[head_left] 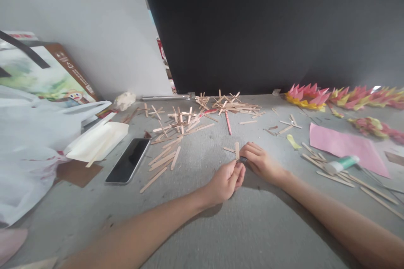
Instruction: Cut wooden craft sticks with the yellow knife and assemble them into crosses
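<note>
My left hand (227,180) is closed, its thumb and fingers pinching the lower end of wooden craft sticks (237,151). One stick points up and another sticks out to the left, so they seem to form a cross. My right hand (260,162) curls in close on the right side of the cross, fingers bent and touching or nearly touching it. Between the two hands shows a small dark bit (242,159), too little to name. Beyond them lies a heap of loose and crossed craft sticks (181,119), with a red patterned stick (228,123) at its near edge.
A phone (128,162), a white paper tray (105,138) and a plastic bag (28,147) are on the left. To the right lie pink paper (344,145), a glue stick (342,164), more sticks and pink-yellow folded paper pieces (307,96). A dark panel (268,29) stands behind.
</note>
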{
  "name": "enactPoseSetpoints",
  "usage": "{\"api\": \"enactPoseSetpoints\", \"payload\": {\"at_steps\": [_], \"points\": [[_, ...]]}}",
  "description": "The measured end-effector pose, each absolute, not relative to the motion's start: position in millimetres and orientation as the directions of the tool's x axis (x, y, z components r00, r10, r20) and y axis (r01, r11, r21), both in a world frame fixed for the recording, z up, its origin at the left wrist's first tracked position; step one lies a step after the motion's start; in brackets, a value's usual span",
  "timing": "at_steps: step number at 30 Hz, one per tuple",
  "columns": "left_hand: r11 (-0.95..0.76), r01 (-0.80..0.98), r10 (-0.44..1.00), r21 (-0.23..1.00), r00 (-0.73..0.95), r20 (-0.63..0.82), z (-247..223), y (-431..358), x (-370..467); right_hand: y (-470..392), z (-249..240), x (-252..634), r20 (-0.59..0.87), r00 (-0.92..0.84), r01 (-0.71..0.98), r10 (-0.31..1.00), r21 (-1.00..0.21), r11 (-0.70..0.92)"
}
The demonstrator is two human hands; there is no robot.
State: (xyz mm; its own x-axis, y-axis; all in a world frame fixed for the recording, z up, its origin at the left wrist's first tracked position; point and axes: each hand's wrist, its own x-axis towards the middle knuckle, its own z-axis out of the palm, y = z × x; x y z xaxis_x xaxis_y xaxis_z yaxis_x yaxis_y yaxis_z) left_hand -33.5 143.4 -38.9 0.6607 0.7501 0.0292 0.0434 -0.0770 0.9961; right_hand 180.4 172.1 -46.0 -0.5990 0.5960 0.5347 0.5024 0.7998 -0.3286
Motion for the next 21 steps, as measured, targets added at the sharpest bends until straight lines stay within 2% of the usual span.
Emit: {"api": "enactPoseSetpoints", "payload": {"at_steps": [21], "points": [[-0.066, 0.005, 0.745, 0.998, 0.665, 0.046, -36.5, 140.9, -32.6, 171.7, -48.7, 180.2, 0.535, -0.594, 0.505, 0.601, -0.333, 0.796]]}}
